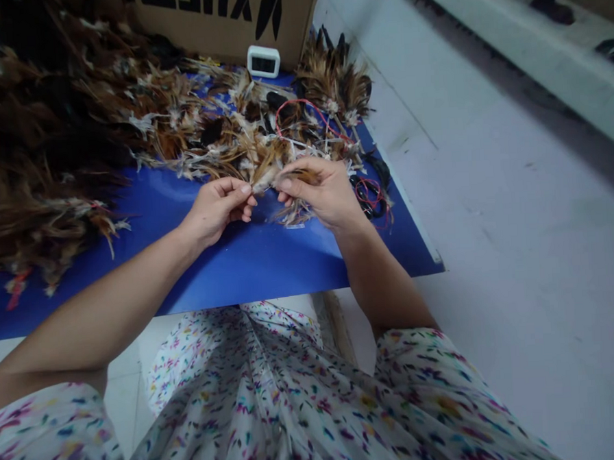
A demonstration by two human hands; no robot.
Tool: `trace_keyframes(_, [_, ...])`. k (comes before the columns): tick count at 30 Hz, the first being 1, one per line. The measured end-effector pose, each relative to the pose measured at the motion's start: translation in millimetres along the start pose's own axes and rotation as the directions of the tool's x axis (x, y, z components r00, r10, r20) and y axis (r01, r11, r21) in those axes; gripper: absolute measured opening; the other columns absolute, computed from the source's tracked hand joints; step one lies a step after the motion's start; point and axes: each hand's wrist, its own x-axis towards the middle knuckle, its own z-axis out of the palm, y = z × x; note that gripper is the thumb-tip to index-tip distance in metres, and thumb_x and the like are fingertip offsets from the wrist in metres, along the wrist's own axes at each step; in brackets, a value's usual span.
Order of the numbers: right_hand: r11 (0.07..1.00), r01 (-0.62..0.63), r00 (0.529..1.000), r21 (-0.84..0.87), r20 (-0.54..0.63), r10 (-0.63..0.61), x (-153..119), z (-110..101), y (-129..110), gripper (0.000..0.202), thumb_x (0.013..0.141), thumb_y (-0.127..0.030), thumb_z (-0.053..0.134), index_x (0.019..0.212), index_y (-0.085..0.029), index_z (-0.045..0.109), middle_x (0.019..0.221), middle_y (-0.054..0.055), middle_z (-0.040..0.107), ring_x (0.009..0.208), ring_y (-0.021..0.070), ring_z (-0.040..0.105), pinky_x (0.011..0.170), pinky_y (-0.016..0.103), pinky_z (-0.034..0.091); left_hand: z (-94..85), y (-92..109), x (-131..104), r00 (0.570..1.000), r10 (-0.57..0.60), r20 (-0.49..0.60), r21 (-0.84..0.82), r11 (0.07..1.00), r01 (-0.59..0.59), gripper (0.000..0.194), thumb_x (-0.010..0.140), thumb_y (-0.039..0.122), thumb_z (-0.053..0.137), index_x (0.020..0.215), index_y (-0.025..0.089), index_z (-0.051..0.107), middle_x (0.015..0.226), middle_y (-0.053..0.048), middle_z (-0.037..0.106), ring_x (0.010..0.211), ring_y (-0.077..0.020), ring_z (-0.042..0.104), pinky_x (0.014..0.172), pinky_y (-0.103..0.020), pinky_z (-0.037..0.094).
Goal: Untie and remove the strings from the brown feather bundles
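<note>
My left hand (pixel 221 207) pinches the pale quill end of a small feather bunch (pixel 267 177) between thumb and forefinger. On the other side, my right hand (pixel 318 188) is closed on the bunch's brown feathers, its thumb against the bent forefinger. Both hands are close together just above the front part of the blue table (pixel 268 266). Right behind them spreads a loose pile of brown and cream feathers (pixel 230 141). A few wispy feathers (pixel 296 213) lie beneath my right hand.
A big heap of dark brown feathers (pixel 37 182) covers the left side. Behind stand a white digital timer (pixel 264 61) and a cardboard box (pixel 198 26). An upright feather bundle (pixel 335 77) is at the back right. Red cord (pixel 369 192) lies near the right edge, beside the wall (pixel 517 212).
</note>
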Motion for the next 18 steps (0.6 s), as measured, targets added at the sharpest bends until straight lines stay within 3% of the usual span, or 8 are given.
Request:
trace_keyframes(8, [1.000, -0.011, 1.000, -0.026, 0.019, 0.011, -0.5, 13.9, 12.7, 0.046, 0.073, -0.060, 0.078, 0.088, -0.021, 0.059, 0.077, 0.000, 0.072, 0.062, 0.0105, 0.066, 0.054, 0.022, 0.053, 2.7, -5.2, 0.6, 0.998, 0.045, -0.039, 0.059, 0.997, -0.043, 0.034, 0.068, 0.037, 0.087, 0.073, 0.013, 0.064, 0.066, -0.002, 0.069, 0.047, -0.0077, 0.057, 0.048, -0.020, 0.050])
trace_keyframes(18, [0.987, 0.022, 0.998, -0.157, -0.052, -0.031, 1.6, 18.2, 18.6, 0.045, 0.071, -0.063, 0.078, 0.084, -0.024, 0.060, 0.072, -0.003, 0.065, 0.056, 0.0107, 0.059, 0.054, 0.027, 0.050, 3.0, -5.9, -0.2, 0.997, 0.074, -0.006, 0.055, 0.996, -0.074, 0.044, 0.063, 0.046, 0.090, 0.072, 0.013, 0.063, 0.065, -0.002, 0.068, 0.047, -0.0072, 0.056, 0.047, -0.019, 0.049])
